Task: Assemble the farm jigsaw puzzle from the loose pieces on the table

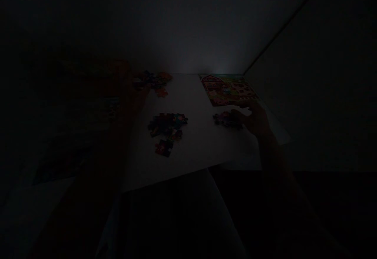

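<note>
The view is very dark. My right hand [255, 116] reaches in from the right, with thumb and fingers apart, beside a small heap of jigsaw pieces [225, 119]; its thumb overlaps the heap. Just beyond this hand lies a colourful farm picture [228, 90] with a red barn. At the far left of the white surface, my left hand [135, 94] is beside another heap of jigsaw pieces [151, 80]. Shadow hides most of its fingers, and whether it grips a piece cannot be made out.
A middle heap of puzzle pieces [167, 124] lies between the hands, with one piece [164, 147] at its near side. The white table [200, 145] meets a pale wall [191, 35] at the back. Dim printed items [64, 155] lie at the left.
</note>
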Tool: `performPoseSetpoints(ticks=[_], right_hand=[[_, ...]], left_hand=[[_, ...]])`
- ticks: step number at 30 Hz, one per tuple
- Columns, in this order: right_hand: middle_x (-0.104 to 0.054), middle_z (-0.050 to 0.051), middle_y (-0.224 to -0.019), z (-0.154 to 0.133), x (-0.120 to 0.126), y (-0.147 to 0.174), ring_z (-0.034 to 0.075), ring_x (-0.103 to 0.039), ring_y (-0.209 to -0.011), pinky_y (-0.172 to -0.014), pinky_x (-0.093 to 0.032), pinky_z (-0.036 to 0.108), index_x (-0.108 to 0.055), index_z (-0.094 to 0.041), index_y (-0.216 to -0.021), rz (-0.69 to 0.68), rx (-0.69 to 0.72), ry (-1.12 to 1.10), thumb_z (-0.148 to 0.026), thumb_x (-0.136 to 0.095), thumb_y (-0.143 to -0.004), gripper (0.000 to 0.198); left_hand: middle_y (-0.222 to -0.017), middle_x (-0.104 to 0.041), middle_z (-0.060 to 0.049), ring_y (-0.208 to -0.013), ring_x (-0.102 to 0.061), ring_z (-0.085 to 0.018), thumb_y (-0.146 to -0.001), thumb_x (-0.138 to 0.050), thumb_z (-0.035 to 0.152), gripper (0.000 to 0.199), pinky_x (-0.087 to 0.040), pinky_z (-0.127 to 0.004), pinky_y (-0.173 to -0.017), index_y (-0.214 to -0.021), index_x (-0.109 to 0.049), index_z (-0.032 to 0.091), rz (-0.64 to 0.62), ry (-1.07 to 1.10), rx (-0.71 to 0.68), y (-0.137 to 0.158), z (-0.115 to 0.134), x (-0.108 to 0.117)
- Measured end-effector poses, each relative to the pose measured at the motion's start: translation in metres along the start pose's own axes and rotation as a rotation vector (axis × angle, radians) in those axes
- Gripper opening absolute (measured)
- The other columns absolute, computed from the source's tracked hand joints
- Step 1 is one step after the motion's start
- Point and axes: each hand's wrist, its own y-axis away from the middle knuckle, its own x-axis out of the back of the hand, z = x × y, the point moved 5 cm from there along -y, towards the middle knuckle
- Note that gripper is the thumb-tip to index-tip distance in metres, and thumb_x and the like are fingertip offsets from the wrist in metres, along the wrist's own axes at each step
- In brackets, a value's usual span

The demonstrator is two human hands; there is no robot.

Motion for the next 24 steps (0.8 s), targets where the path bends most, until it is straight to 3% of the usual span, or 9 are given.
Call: performPoseSetpoints(ticks=[3, 7, 11, 14, 19, 24], right_hand=[[-0.083, 0.009, -0.106, -0.046, -0.019, -0.013, 0.033, -0.077, -0.095, -0.088, -0.064, 0.054, -0.080, -0.031, -0.109, -0.086, 0.083, -0.089, -0.061, -0.080, -0.098, 0.032], [-0.081, 0.011, -0.125, -0.142, -0.075, -0.021, 0.030, -0.077, -0.098, -0.091, -0.060, 0.048, -0.081, -0.030, -0.124, -0.505, 0.401, -0.225, -0.064, -0.087, -0.098, 0.042], [-0.080, 0.014, -0.134, -0.204, -0.129, -0.017, 0.037, -0.077, -0.113, -0.109, -0.052, 0.053, -0.080, -0.025, -0.127, -0.785, 0.624, -0.026, -0.064, -0.100, -0.086, 0.060], [-0.079, 0.014, -0.134, -0.215, -0.150, -0.016, 0.040, -0.076, -0.120, -0.112, -0.050, 0.053, -0.080, -0.024, -0.125, -0.855, 0.650, 0.025, -0.056, -0.102, -0.082, 0.058], [-0.078, 0.010, -0.137, -0.202, -0.152, -0.015, 0.036, -0.076, -0.122, -0.112, -0.052, 0.051, -0.080, -0.027, -0.123, -0.922, 0.646, -0.190, -0.037, -0.098, -0.084, 0.044], [-0.075, 0.010, -0.139, -0.191, -0.138, -0.016, 0.038, -0.073, -0.128, -0.117, -0.051, 0.056, -0.077, -0.029, -0.129, -0.939, 0.611, -0.288, -0.047, -0.099, -0.085, 0.052]], left_hand=[[-0.136, -0.080, -0.011, -0.114, -0.080, -0.034, -0.087, -0.093, 0.059, 0.048, -0.072, -0.056, -0.100, -0.124, -0.077, 0.034, 0.079, -0.059, 0.033, 0.000, 0.000, 0.004], [-0.141, -0.080, -0.010, -0.106, -0.080, -0.028, -0.087, -0.095, 0.042, 0.041, -0.073, -0.044, -0.090, -0.121, -0.073, 0.034, 0.034, -0.103, 0.028, 0.002, 0.005, 0.001], [-0.147, -0.078, -0.009, -0.104, -0.080, -0.026, -0.089, -0.091, 0.032, 0.036, -0.073, -0.042, -0.088, -0.121, -0.074, 0.034, 0.046, -0.140, 0.012, 0.003, 0.006, 0.004], [-0.147, -0.077, -0.008, -0.108, -0.081, -0.027, -0.091, -0.090, 0.028, 0.031, -0.073, -0.041, -0.088, -0.118, -0.076, 0.034, 0.023, -0.151, 0.038, 0.002, 0.004, 0.003], [-0.151, -0.074, -0.009, -0.108, -0.082, -0.027, -0.090, -0.094, 0.022, 0.035, -0.074, -0.041, -0.091, -0.120, -0.077, 0.032, 0.031, -0.169, 0.030, 0.004, 0.008, 0.002], [-0.141, -0.078, -0.009, -0.111, -0.082, -0.028, -0.091, -0.090, 0.019, 0.037, -0.074, -0.042, -0.095, -0.123, -0.076, 0.033, 0.020, -0.189, 0.029, 0.005, 0.010, 0.001]])
